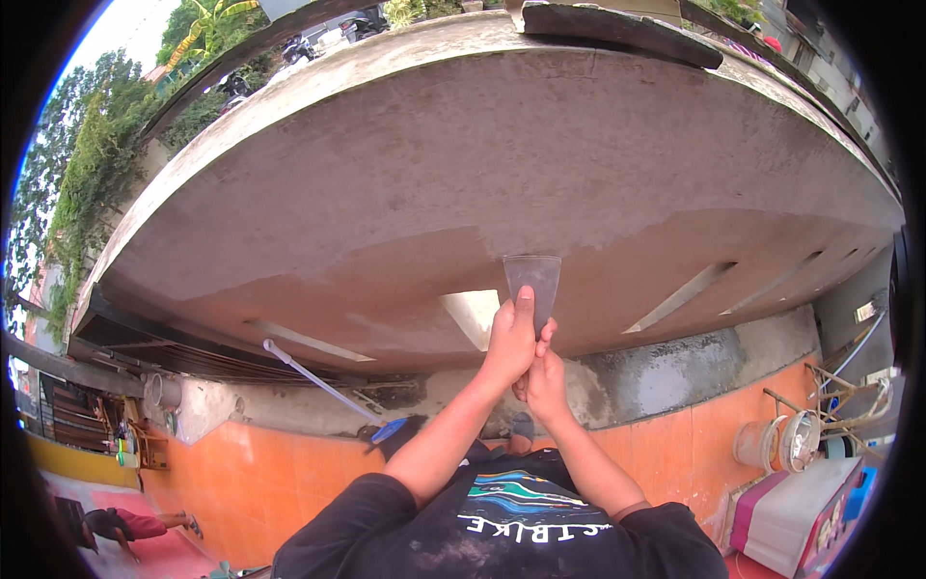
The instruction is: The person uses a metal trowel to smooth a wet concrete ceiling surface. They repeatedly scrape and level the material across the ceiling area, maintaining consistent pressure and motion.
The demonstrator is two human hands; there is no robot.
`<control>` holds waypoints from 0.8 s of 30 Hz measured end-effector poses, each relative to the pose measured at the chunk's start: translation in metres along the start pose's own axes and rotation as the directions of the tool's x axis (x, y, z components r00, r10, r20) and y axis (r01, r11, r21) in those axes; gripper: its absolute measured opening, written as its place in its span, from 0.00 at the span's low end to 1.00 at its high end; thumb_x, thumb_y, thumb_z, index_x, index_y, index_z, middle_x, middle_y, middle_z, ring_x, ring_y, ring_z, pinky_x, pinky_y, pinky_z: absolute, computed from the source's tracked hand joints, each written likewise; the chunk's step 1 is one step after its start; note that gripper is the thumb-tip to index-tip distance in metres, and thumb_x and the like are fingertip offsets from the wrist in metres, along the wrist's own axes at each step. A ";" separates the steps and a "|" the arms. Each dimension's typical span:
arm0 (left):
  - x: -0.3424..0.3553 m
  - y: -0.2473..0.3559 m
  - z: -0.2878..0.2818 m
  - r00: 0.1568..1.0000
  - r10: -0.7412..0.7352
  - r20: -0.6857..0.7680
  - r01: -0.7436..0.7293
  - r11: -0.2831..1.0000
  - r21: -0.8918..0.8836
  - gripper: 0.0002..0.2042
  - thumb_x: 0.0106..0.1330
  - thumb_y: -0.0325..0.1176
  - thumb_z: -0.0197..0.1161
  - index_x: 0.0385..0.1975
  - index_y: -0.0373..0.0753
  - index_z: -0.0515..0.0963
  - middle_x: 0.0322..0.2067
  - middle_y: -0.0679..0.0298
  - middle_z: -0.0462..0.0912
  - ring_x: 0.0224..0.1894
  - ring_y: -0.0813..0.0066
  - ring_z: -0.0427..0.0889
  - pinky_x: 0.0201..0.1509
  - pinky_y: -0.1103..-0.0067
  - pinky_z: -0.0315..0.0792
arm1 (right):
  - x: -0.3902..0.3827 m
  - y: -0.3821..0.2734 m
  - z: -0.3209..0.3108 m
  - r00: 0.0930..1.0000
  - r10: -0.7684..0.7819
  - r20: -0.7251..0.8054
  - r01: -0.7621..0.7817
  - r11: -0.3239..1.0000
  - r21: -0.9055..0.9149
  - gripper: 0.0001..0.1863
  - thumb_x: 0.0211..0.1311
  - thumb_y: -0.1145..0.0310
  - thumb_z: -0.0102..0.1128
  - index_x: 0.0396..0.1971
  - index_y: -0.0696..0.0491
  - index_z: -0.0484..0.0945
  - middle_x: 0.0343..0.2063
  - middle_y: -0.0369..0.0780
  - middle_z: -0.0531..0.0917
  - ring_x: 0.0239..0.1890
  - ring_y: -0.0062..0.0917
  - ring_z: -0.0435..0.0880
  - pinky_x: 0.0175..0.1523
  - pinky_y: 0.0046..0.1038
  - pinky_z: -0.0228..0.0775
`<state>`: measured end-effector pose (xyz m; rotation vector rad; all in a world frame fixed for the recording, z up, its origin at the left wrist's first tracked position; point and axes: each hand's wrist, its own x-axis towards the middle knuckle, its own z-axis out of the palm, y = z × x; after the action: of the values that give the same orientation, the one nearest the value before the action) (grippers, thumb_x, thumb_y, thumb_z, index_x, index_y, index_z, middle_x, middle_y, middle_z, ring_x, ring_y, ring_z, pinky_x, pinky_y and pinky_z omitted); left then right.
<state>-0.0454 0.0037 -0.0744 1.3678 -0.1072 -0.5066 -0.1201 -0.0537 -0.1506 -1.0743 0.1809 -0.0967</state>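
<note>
Both my hands are closed on a wide grey metal scraper (531,272), whose blade is raised against a curved grey plaster wall (434,159). My left hand (511,338) grips higher, thumb pressed along the blade. My right hand (545,386) wraps lower, on the handle, which is mostly hidden by my fingers. The wall's upper part is paler grey; below an uneven border the lower band looks browner and smoother. Narrow slanted slots (675,299) cut through that band, one directly behind my left hand.
An orange tiled floor (231,473) lies below, beside a concrete strip (666,381) with a wet patch. A blue pole (318,376) slants at left. Buckets (757,444), a metal frame (849,386) and a striped box (791,511) stand right. Another person (125,531) is at lower left.
</note>
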 end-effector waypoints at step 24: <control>-0.002 -0.009 0.009 0.997 0.044 0.065 -0.021 0.948 -0.316 0.26 0.73 0.61 0.41 0.33 0.39 0.64 0.20 0.65 0.71 0.16 0.82 0.67 0.19 0.84 0.61 | -0.006 -0.035 -0.013 0.997 0.046 0.056 -0.040 0.994 -0.104 0.13 0.75 0.60 0.47 0.33 0.54 0.71 0.17 0.30 0.71 0.17 0.12 0.66 0.22 0.18 0.58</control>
<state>-0.0528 -0.0042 -0.0804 1.0333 -0.1021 -0.5206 -0.1278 -0.0808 -0.1256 -1.1744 0.1579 -0.0176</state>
